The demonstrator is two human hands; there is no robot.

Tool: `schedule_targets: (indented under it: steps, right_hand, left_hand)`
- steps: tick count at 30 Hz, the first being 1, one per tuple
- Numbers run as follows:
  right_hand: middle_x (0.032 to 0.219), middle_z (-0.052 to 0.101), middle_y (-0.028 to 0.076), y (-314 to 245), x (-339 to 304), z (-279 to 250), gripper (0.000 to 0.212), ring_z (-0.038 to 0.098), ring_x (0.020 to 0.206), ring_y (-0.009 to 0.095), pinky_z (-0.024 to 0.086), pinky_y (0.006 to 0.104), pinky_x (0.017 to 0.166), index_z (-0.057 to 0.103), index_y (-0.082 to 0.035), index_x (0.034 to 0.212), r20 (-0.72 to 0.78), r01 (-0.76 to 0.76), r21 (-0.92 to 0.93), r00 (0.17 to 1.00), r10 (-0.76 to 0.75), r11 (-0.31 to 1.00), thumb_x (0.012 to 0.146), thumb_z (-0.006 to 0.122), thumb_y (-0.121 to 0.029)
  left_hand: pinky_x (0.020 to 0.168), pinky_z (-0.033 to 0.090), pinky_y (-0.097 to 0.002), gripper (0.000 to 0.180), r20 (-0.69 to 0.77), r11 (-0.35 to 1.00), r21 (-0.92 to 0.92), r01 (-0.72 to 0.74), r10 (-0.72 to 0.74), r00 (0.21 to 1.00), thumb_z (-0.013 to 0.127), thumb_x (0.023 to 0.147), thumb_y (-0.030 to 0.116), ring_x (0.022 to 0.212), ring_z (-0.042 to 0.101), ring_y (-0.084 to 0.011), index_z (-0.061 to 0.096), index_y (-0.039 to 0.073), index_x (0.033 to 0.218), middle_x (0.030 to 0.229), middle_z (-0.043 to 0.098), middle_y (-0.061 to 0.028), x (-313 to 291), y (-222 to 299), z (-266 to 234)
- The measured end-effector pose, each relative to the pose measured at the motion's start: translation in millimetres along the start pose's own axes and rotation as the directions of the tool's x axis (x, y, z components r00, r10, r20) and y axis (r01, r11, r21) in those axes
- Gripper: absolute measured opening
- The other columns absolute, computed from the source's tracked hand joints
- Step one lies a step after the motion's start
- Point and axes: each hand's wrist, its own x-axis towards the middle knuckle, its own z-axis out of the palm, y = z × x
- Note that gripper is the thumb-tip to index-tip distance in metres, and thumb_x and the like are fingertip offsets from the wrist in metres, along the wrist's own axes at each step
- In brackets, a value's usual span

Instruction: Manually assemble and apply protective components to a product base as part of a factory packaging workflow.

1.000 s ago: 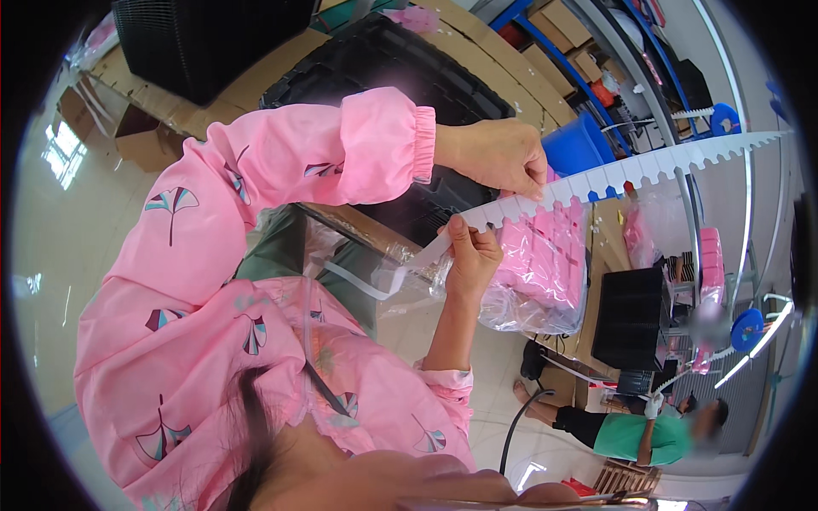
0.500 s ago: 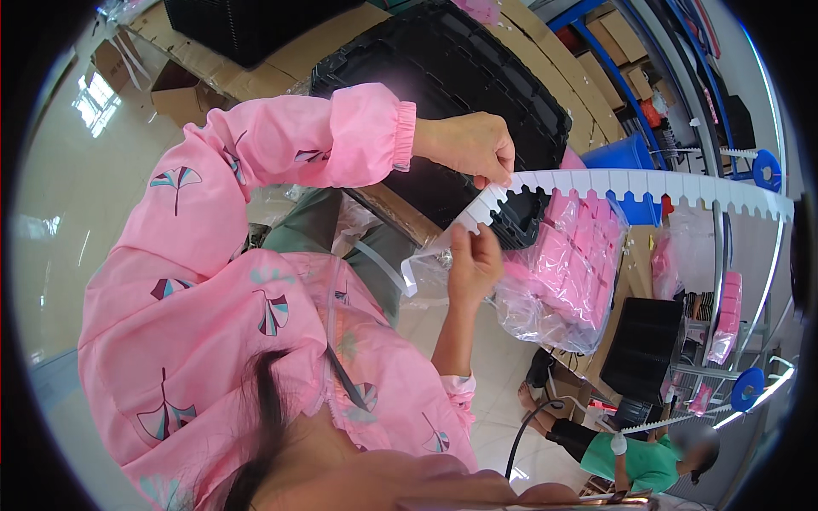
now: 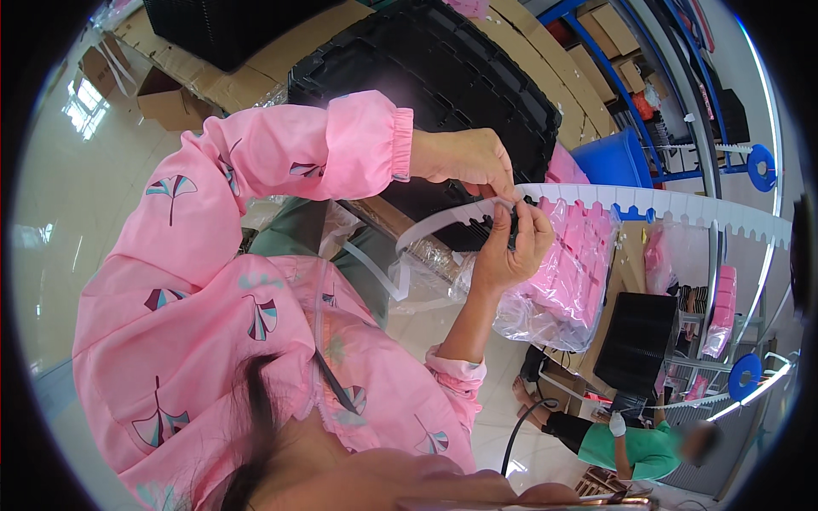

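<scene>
A long white strip (image 3: 613, 194) with a notched lower edge runs from the right side of the view to my hands. Its thinner tail (image 3: 430, 223) curves left and hangs down by my lap. My left hand (image 3: 473, 162) pinches the strip from above between thumb and fingertips. Just below, my right hand (image 3: 517, 247) comes up from underneath, thumb and fingers pinched on the strip right beside the left fingertips. Whatever small part sits between the fingertips is hidden. Behind the hands lies a large black plastic tray (image 3: 409, 94).
Clear bags of pink blocks (image 3: 567, 264) lie right of my hands, near a blue bin (image 3: 613, 162). A black crate (image 3: 635, 341) stands farther right. Blue reels (image 3: 761, 168) hang at the rack. A co-worker in a green shirt (image 3: 652, 451) works at lower right.
My right hand has moved up and right along the strip to meet my left fingertips. The strip's tail now arcs out to the left of both hands.
</scene>
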Motion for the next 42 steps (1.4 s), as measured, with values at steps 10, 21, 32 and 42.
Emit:
schedule_targets:
  steps: [10, 21, 32, 42]
  right_hand:
    - [0.080, 0.059, 0.004, 8.0, 10.6, 0.5, 0.019, 0.052, 0.075, 0.020, 0.042, 0.0295, 0.067, 0.066, -0.004, 0.082, 0.019, 0.280, -0.102, 0.960, -0.279, 0.955, 0.065, 0.073, -0.001]
    - [0.082, 0.060, 0.005, -1.8, 17.3, -7.8, 0.017, 0.055, 0.076, 0.023, 0.044, 0.0303, 0.065, 0.065, -0.002, 0.075, 0.133, 0.425, -0.033, 0.899, -0.418, 0.905, 0.060, 0.071, 0.003]
    - [0.082, 0.061, 0.008, 40.5, 90.4, -51.6, 0.007, 0.057, 0.075, 0.018, 0.046, 0.0304, 0.074, 0.059, 0.001, 0.080, 0.738, -0.370, -0.030, 0.618, 0.271, 0.928, 0.078, 0.061, -0.006]
    - [0.084, 0.062, 0.013, 23.4, 118.1, -10.0, 0.022, 0.059, 0.079, 0.027, 0.044, 0.0358, 0.070, 0.065, -0.009, 0.089, 0.846, 0.023, -0.531, 0.067, 0.529, 0.847, 0.083, 0.055, -0.027]
  left_hand:
    - [0.068, 0.040, -0.0269, 0.010, 0.003, 0.937, -0.279, 0.212, -0.220, 0.976, 0.068, 0.072, 0.016, 0.072, 0.052, -0.0127, 0.066, 0.006, 0.074, 0.074, 0.060, -0.0028, 4.1, -4.0, 3.5]
    - [0.073, 0.042, -0.0316, 0.015, -0.026, 0.960, -0.193, 0.202, -0.211, 0.977, 0.066, 0.073, 0.015, 0.083, 0.054, -0.0174, 0.066, 0.001, 0.079, 0.081, 0.062, -0.0075, 0.4, -7.6, 5.1]
    - [0.058, 0.042, -0.0228, 0.019, -0.028, 0.998, 0.049, -0.043, 0.044, 0.999, 0.067, 0.076, 0.024, 0.067, 0.052, -0.0077, 0.068, 0.005, 0.079, 0.073, 0.062, 0.0003, -5.2, 9.4, -13.9]
    - [0.049, 0.043, -0.0266, 0.022, -0.033, 0.884, 0.343, -0.317, 0.349, 0.937, 0.063, 0.071, 0.019, 0.051, 0.053, -0.0120, 0.066, -0.002, 0.074, 0.059, 0.060, -0.0079, -9.8, 6.8, -20.0]
